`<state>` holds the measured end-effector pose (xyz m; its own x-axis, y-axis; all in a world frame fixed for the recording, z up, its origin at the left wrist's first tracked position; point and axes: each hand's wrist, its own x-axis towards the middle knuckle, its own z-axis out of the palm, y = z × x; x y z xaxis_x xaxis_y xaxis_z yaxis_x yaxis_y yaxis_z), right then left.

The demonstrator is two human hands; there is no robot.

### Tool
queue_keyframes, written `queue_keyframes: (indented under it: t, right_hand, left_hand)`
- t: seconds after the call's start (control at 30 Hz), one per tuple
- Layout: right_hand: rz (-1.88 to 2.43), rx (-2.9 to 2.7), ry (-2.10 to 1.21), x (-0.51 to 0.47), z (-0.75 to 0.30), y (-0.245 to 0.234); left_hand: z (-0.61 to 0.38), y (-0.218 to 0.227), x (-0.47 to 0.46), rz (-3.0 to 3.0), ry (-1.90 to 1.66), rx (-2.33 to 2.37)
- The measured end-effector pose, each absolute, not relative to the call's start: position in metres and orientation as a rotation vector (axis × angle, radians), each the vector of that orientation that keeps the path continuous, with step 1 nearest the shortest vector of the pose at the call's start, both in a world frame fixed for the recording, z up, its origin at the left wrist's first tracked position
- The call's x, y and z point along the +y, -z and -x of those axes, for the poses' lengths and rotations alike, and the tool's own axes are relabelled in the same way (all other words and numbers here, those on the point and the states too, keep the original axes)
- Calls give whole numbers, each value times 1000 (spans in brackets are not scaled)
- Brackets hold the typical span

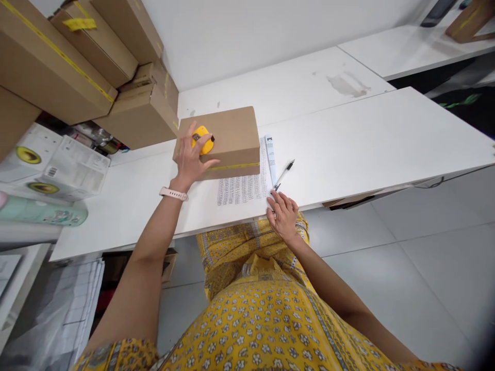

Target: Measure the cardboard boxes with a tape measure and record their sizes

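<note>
A closed cardboard box (232, 135) with a yellow tape strip lies on the white table (348, 139), partly over a printed sheet (243, 188). My left hand (191, 157) rests on the box's left end, its fingers curled round a yellow tape measure (203, 139) held on the lid. My right hand (283, 214) lies at the table's front edge, fingers down on the sheet's corner, holding nothing. A black-and-white pen (284, 174) lies just beyond its fingertips.
Stacked cardboard boxes (77, 56) fill the left rear. White printed boxes (54, 165) and a green bottle (42, 214) sit at the left. A second white table (406, 49) stands at the far right, with grey floor tiles (425, 257) below.
</note>
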<state>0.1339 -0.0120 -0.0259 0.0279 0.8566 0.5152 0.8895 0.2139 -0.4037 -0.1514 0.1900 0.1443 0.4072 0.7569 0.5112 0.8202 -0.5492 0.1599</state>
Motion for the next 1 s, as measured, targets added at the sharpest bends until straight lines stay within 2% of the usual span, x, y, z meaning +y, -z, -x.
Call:
queue_keyframes:
  t: [0.13,0.27,0.43,0.53,0.73,0.87,1.0]
  right_hand:
    - [1654,-1800,28,-12,-134,27]
    - [1655,-1787,9,-11,-134,28]
    - [1666,-1779,37,-11,-133,27]
    - [1660,-1777,-19,-14,-133,23]
    - [1684,-1568,-170,-4,-147,-4]
    - [1822,-1332,-213,38,-170,-23]
    - [1828,-1225,-429,90,-191,-25]
  left_hand:
    - [126,-147,206,2585,811,-1399]
    - [109,-118,156,2669,769,-1306]
    - [119,-64,81,2996,187,-1326]
    - [123,-52,60,2994,10,-1480]
    - [105,-42,19,2904,131,-1627]
    - [82,-32,-13,2794,255,-1783]
    - [64,-28,-23,2676,378,-1945]
